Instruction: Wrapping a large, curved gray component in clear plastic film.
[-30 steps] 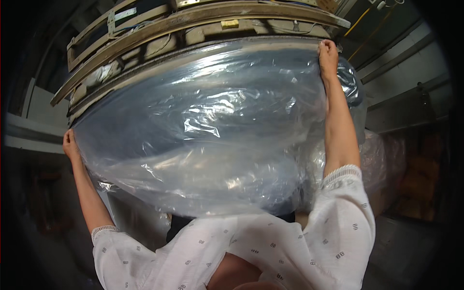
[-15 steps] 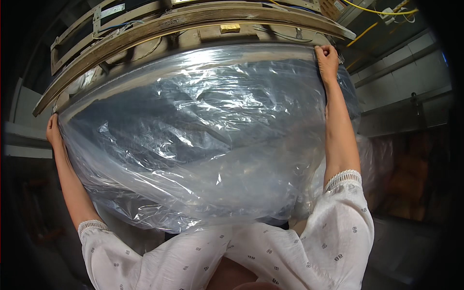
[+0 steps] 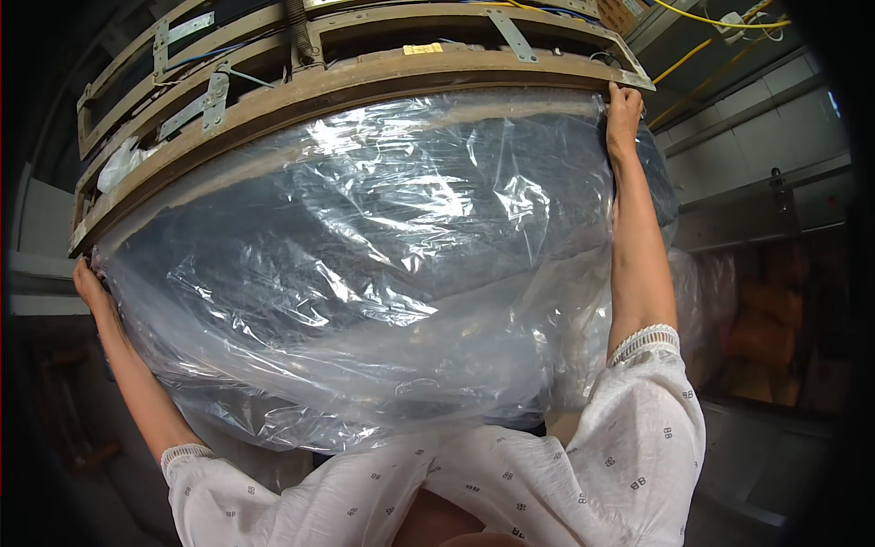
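A large sheet of clear plastic film (image 3: 365, 237), wrinkled and glossy, spreads in front of me from the far wooden bar down to my lap. My left hand (image 3: 90, 284) is closed at the film's left corner, just under the left end of the bar. On the other side my right hand (image 3: 624, 120) is closed at the right corner, its fingertips close against the bar's right end. The wooden bar (image 3: 365, 82) of a hinged frame lies across the film's far edge and hides it. The exact grip of the fingertips is partly hidden.
Metal hinge plates (image 3: 215, 100) and a dark spring (image 3: 299, 32) sit on the frame. A yellow block (image 3: 422, 49) is behind the bar. Yellow cables (image 3: 711, 20) hang at the upper right. More clear plastic (image 3: 702, 292) lies beyond my right arm, beside orange-brown stacked items (image 3: 766, 337).
The wooden bar has come down toward me over the film's far edge, showing more of the frame behind it. My left hand has shifted slightly nearer and left; my right hand slightly right.
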The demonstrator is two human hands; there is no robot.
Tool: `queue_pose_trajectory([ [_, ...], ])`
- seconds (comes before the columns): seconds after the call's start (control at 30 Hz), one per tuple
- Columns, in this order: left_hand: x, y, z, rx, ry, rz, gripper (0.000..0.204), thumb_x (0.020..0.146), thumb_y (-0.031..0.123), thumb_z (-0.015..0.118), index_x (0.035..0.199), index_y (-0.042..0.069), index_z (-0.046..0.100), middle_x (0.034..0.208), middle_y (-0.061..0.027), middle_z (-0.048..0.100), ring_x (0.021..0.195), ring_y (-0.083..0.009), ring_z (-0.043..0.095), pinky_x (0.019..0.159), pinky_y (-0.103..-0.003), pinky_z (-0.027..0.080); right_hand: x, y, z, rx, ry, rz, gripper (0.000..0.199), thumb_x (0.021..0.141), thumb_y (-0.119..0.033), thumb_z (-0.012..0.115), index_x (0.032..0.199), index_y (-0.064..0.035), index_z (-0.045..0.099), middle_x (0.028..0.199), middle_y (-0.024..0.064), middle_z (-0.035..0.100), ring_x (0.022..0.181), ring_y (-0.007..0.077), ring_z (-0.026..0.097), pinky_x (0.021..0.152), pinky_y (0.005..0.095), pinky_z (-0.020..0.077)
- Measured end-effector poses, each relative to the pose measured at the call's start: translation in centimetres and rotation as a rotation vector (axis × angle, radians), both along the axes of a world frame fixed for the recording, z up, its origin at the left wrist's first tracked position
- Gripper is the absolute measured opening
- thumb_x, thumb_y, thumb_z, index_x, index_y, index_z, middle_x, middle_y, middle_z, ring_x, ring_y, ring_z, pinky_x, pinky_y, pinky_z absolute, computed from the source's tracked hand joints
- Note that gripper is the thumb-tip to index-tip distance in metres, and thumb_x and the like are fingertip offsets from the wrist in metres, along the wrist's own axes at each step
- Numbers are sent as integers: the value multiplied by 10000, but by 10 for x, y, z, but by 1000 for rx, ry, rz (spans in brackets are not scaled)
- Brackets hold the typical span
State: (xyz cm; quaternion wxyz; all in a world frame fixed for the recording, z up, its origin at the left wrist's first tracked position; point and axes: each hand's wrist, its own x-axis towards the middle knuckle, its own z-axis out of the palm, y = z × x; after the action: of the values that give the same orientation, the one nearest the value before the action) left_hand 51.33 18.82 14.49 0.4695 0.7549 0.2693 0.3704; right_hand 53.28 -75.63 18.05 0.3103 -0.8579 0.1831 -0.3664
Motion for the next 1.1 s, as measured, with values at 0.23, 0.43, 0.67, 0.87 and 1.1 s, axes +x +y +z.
queue_pose_trajectory([
  [0.23,0,14,-4,-130,-86,-64,301,894,297,500,1022,32,560,954,-37,581,779,-121,539,626,-237,405,4,-9,-2,-46,-16,-16,479,907,-414,369,943,46,500,1049,261,467,999,384,435,898,415,322],
  [0.43,-36,-1,46,241,21,-324,201,864,218,597,953,42,638,936,-24,600,861,-104,526,798,-228,402,-33,35,20,-4,-166,25,361,911,-345,408,884,2,505,918,181,507,847,309,496,776,398,378],
  [0.67,-189,22,144,-128,-62,-169,431,871,318,567,1213,60,516,1226,-63,505,1119,-174,451,954,-326,338,-127,124,45,965,94,438,256,876,-253,540,982,-21,525,832,36,560,608,60,437,508,192,338],
  [0.87,-296,12,138,-94,0,65,499,827,394,600,1207,79,525,1262,-62,478,1144,-207,427,951,-325,310,-144,134,51,770,531,675,270,798,-216,651,974,-28,568,791,-7,570,630,49,444,531,176,347],
  [1.1,-348,72,113,516,652,-44,241,790,221,642,957,47,643,983,-67,615,832,-175,553,787,-286,424,-172,131,34,572,171,760,140,796,-144,648,880,-40,607,774,-41,559,739,37,504,662,182,406],
])
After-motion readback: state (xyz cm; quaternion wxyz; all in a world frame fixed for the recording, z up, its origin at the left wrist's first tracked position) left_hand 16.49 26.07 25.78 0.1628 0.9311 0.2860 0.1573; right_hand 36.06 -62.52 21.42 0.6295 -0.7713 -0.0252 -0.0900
